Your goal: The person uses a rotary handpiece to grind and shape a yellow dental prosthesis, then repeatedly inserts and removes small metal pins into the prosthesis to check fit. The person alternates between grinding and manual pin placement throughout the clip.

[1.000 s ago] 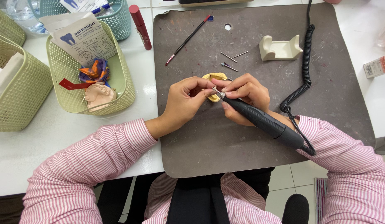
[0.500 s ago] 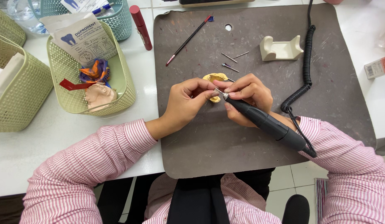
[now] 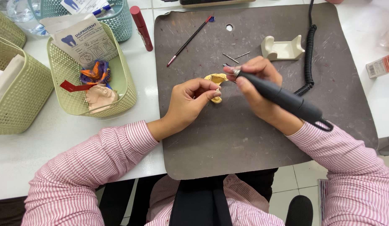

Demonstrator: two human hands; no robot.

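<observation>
My left hand [image 3: 189,101] pinches a small yellowish dental cast [image 3: 216,79] just above the dark grey work mat [image 3: 244,142]. My right hand [image 3: 261,90] grips a black rotary handpiece [image 3: 282,98] like a pen. Its metal tip [image 3: 229,67] points left, just above and to the right of the cast, apart from it. A coiled black cord [image 3: 308,54] runs from the handpiece's rear up the mat's right side. Both my sleeves are pink and white striped.
A cream handpiece rest [image 3: 282,48], two loose burs [image 3: 235,56] and a thin brush [image 3: 189,41] lie on the mat's far part. Left of it stand green mesh baskets [image 3: 60,67] with a pink cast [image 3: 100,96], paper and coloured material, plus a red tube [image 3: 141,27].
The handpiece tip has lifted off the cast and moved up and to the right. My left hand keeps its hold on the cast in nearly the same place.
</observation>
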